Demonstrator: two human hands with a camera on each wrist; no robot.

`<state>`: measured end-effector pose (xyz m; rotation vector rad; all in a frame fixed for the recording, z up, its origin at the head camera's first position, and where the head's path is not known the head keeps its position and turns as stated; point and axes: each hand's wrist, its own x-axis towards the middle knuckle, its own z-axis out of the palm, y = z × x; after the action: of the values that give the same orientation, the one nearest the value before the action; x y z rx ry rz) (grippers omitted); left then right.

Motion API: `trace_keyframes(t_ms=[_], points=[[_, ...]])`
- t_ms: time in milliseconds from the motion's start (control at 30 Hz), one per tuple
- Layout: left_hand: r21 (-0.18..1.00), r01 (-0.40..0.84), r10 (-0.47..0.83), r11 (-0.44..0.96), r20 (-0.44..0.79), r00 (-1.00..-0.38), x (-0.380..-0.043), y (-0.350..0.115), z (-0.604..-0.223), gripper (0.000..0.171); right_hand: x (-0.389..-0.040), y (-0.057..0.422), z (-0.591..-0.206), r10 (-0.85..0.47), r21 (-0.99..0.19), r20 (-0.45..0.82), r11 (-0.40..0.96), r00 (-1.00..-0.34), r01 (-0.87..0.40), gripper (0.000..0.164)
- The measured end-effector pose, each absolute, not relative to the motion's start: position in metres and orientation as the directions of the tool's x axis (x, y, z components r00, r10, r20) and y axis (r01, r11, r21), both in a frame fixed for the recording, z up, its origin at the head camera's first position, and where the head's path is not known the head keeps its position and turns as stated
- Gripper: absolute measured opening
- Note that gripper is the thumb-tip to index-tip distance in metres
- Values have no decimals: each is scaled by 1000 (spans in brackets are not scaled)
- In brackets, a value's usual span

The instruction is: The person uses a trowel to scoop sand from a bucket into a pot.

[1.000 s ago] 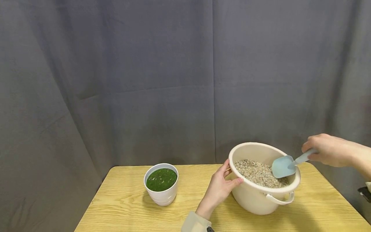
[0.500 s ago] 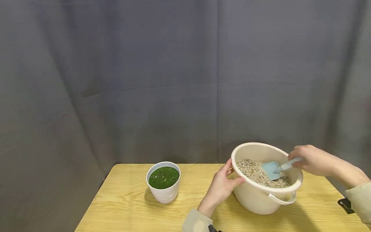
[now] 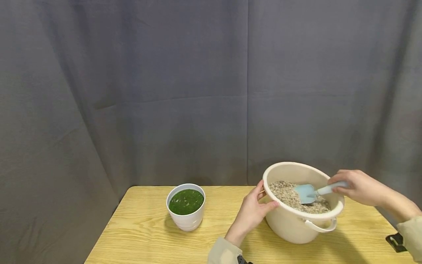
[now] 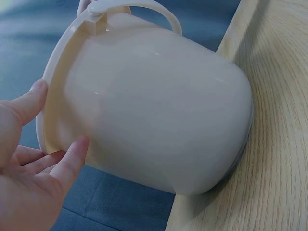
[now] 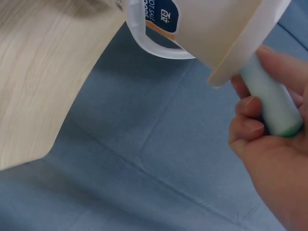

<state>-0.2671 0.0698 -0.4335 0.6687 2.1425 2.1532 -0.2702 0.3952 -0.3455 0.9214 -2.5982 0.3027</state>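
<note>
A cream bucket [image 3: 288, 229] stands on the right side of the table, its rim sloping down to the right in the head view. Pale brown, gravel-like grains [image 3: 284, 191] fill its lower part. My left hand [image 3: 251, 215] holds the bucket's left rim, with the thumb on the edge and fingers against the wall below, as the left wrist view shows. Inside the bucket, a light blue scoop [image 3: 305, 193] has its blade at the grains, its front edge among them. My right hand [image 3: 361, 187] curls round the scoop's handle [image 5: 270, 98] beside the right rim.
A white pot [image 3: 186, 222] with a dark green, speckled surface inside [image 3: 186, 202] stands left of the bucket. The wooden table [image 3: 138, 223] ends at a grey curtain [image 3: 188, 91] behind. A white carrying handle [image 3: 320, 228] hangs at the bucket's front.
My right hand has moved left and down, bringing the scoop from the bucket's right rim into the grains. My left hand keeps its hold on the rim. The view has shifted slightly.
</note>
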Motion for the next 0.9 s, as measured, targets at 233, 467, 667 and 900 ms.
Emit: trace_keyframes(t_ms=[233, 467, 667, 900], points=[[961, 270, 318, -60, 275, -907, -269, 68, -435, 86, -272, 385, -353, -558, -100, 448, 745, -698, -660, 18], [962, 268, 310, -55, 271, -911, -268, 66, -436, 85, -271, 375, -362, -542, -146, 481, 726, -689, -672, 18], [960, 276, 305, -40, 275, -912, -268, 65, -436, 86, -271, 366, -364, -525, -170, 483, 729, -701, -663, 18], [960, 277, 306, -39, 275, -911, -267, 64, -436, 85, -269, 366, -366, -501, -188, 495, 737, -710, -650, 18]])
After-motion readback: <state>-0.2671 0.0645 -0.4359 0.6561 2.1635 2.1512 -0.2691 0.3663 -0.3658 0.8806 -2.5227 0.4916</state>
